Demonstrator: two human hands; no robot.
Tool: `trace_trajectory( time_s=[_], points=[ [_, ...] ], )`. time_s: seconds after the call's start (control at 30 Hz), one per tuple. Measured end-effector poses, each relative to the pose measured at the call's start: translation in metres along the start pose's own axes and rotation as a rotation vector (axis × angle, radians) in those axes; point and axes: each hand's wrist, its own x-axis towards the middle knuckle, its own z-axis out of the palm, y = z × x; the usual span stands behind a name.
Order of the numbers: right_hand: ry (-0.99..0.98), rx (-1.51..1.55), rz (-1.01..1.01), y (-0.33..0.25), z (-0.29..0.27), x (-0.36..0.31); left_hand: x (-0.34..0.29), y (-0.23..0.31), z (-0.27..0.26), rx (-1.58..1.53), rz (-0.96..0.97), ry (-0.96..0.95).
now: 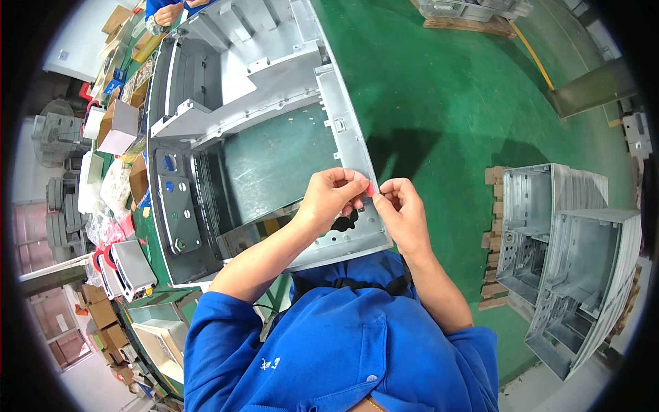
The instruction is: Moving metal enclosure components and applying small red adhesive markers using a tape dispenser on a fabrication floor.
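Note:
A small red piece point(370, 189), too small to name for certain, is pinched between my two hands above the right rim of a large grey metal cabinet frame point(347, 113). My left hand point(331, 197) is closed, thumb and forefinger on the red piece from the left. From the right, my right hand point(403, 214) closes on it too, its fingertips bent together. Just below my left hand a black part point(345, 221) shows against the frame's near corner, partly covered by the hand. A panel with round holes point(178, 213) lies along the frame's left side.
Left of the frame, a bench holds a cardboard box point(118, 127), plastic bags point(117, 185) and red-handled white cases point(127, 268). Another person's hand point(167, 14) shows at the far left. Stacked metal enclosures point(570, 240) stand on pallets to the right, on the green floor point(439, 89).

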Motion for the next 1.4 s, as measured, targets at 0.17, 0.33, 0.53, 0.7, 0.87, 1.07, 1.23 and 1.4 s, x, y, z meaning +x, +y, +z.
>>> trace_trajectory(
  time_s=[0.17,0.33,0.53,0.7,0.87,1.07,1.23,1.4],
  points=[
    [0.002,0.015,0.003,0.002,0.000,0.000,-0.002,0.002,0.002,0.009,-0.005,0.020],
    [0.001,0.023,0.002,0.002,0.000,0.000,-0.001,-0.001,0.000,0.000,0.009,0.016],
    [-0.001,0.037,0.006,0.001,0.000,0.000,0.001,-0.003,0.000,-0.001,0.029,0.021],
    [-0.008,0.053,0.020,-0.001,0.000,-0.001,0.000,-0.004,0.000,-0.015,0.025,0.034],
    [-0.022,0.066,0.012,-0.002,-0.001,-0.002,-0.003,-0.004,-0.001,-0.015,0.050,0.049],
    [-0.015,0.198,0.014,0.004,-0.007,-0.012,-0.007,-0.004,-0.004,0.000,0.002,-0.025],
    [-0.035,0.230,0.015,0.005,-0.009,-0.019,-0.004,-0.007,-0.006,-0.016,-0.010,-0.060],
    [-0.030,0.218,-0.018,0.003,-0.009,-0.022,-0.004,-0.006,-0.009,-0.061,-0.035,-0.077]
  ],
)
